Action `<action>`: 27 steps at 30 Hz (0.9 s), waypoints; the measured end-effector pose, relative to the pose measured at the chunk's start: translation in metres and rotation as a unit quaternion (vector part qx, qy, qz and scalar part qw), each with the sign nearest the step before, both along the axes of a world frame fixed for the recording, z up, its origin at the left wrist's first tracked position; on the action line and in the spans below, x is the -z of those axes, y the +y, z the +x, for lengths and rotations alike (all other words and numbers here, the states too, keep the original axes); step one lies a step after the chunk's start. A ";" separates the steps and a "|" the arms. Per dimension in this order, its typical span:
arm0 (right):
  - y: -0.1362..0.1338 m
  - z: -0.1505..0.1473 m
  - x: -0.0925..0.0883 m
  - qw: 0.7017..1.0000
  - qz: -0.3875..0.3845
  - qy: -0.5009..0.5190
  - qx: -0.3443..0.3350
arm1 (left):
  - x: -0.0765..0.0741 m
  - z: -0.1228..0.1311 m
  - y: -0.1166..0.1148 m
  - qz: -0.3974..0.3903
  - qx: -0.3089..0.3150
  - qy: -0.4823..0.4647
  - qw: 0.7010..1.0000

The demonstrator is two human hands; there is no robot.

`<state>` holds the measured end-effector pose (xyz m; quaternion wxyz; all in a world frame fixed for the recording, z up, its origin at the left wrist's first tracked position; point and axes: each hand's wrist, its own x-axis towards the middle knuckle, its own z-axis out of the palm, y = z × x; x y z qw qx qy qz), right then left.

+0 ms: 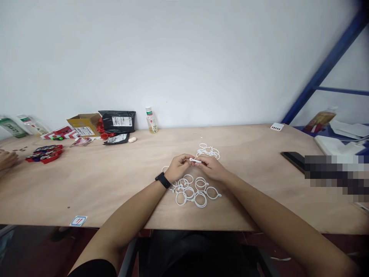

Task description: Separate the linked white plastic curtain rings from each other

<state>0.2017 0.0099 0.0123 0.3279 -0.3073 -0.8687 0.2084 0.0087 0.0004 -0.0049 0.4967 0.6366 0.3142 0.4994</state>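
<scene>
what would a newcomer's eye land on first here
The eye probably falls first on the left hand and right hand pinching a small white piece near the centre. White rings lie on the table both nearer than the hands and beyond. A blue beam slants up at the right.

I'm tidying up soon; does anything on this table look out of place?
Possibly the dark speck near the small card: it lies alone on the table, like stray debris. The scattered white rings show no obvious damage.
</scene>
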 end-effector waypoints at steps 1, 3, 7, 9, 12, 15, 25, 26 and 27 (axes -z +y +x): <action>0.001 0.000 0.001 1.000 -0.013 -0.007 -0.008 | 0.002 0.000 0.000 0.009 -0.004 0.013 1.000; 0.002 0.000 0.004 0.999 -0.030 -0.017 -0.021 | 0.005 0.000 0.000 0.024 -0.010 0.042 0.999; 0.001 0.000 0.007 0.998 -0.049 -0.013 -0.038 | 0.000 -0.001 -0.003 0.062 -0.015 0.098 0.993; 0.000 0.000 0.006 0.997 -0.059 -0.013 -0.043 | -0.005 -0.003 -0.005 0.082 -0.014 0.135 0.987; -0.003 -0.001 0.004 0.997 -0.071 -0.015 -0.040 | -0.012 -0.003 -0.008 0.093 -0.015 0.173 0.980; -0.004 -0.002 0.004 0.996 -0.071 -0.029 -0.037 | -0.014 -0.003 -0.009 0.082 -0.028 0.183 0.979; 0.001 0.000 0.003 0.999 0.016 -0.049 -0.002 | -0.002 -0.005 0.002 0.087 -0.067 0.135 0.985; 0.003 0.002 0.003 0.998 0.018 -0.048 0.029 | -0.002 -0.007 0.002 0.096 -0.070 0.147 0.982; 0.006 0.004 0.003 0.997 0.020 -0.048 0.063 | -0.003 -0.008 0.002 0.110 -0.065 0.173 0.977</action>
